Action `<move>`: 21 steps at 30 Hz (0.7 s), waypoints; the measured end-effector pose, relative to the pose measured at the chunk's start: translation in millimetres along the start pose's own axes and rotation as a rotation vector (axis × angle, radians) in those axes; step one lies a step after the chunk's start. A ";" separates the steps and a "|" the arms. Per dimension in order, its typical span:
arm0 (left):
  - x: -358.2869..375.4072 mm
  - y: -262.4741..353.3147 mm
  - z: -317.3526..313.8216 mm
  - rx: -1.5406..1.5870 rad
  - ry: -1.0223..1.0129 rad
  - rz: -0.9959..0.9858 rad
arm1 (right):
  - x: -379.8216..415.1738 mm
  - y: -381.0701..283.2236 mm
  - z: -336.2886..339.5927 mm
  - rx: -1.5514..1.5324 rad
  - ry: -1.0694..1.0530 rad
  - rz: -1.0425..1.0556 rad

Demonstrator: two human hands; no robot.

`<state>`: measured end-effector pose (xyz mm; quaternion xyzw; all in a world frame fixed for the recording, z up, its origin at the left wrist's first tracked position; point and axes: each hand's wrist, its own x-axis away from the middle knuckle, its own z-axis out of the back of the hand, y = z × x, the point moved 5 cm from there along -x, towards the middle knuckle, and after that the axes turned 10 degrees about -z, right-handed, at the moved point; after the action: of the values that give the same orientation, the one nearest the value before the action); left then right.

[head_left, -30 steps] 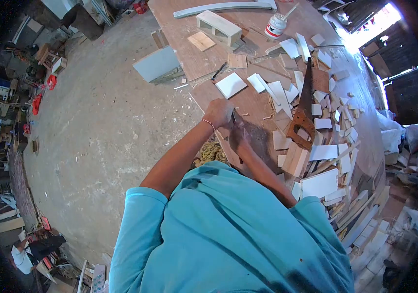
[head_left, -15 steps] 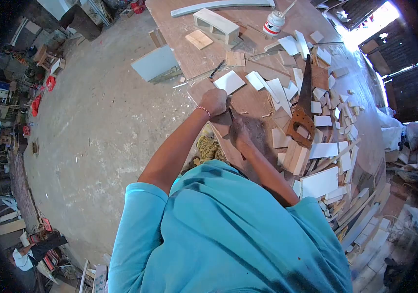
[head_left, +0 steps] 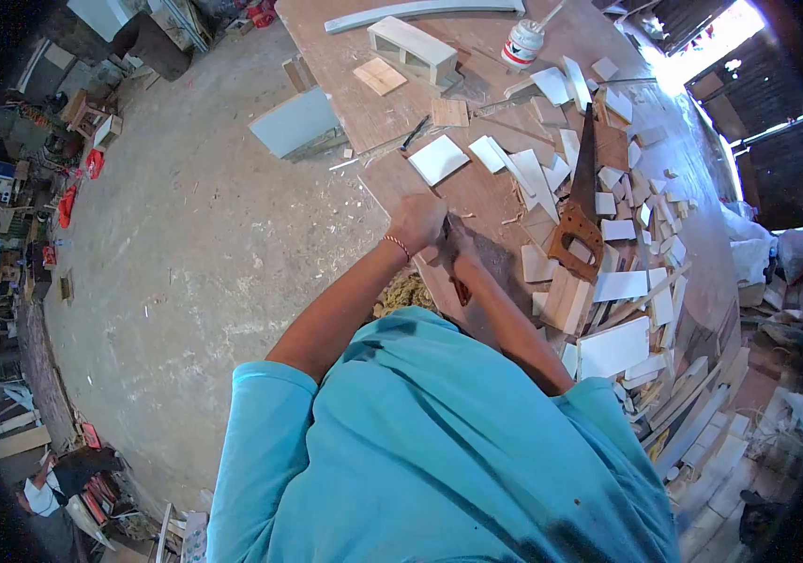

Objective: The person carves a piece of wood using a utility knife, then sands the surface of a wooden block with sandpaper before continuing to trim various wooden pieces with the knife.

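Observation:
My left hand [head_left: 417, 221] is closed, its fingers wrapped round something I cannot make out, at the near left edge of the wooden table [head_left: 491, 220]. Just right of it my right hand [head_left: 459, 248] is also closed on something hidden. A brown piece, perhaps a tool handle [head_left: 462, 291], shows below the right hand. Beyond the left hand lies a white board [head_left: 439, 160], with a dark slim tool [head_left: 414, 133] near its far corner. A handsaw [head_left: 583, 211] rests to the right among wood offcuts.
A glue bottle [head_left: 523, 43], a small wooden frame [head_left: 414, 49] and a curved strip [head_left: 425, 12] stand or lie at the table's far side. Many offcuts [head_left: 618, 230] cover the right side. A pale panel [head_left: 295, 122] leans beside the table's left edge.
My left hand has moved slightly nearer to my body and turned. My right hand has shifted little. More of the brown piece below it shows now.

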<state>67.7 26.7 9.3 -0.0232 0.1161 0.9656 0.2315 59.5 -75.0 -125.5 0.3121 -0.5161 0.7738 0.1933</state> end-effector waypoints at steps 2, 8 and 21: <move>-7.7 -10.0 8.9 0.044 -0.220 0.080 | 9.6 -5.0 3.8 0.342 0.031 0.154; -22.9 -50.2 0.2 0.170 -0.230 0.145 | 19.1 -11.1 14.8 0.133 -0.317 0.055; -16.0 -27.1 11.5 0.101 -0.168 0.108 | 23.9 -15.2 0.3 0.624 0.235 0.185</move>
<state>94.3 45.8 16.3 0.0757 0.1459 0.9682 0.1887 51.6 -69.8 -98.8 0.2168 -0.2551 0.9393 0.0757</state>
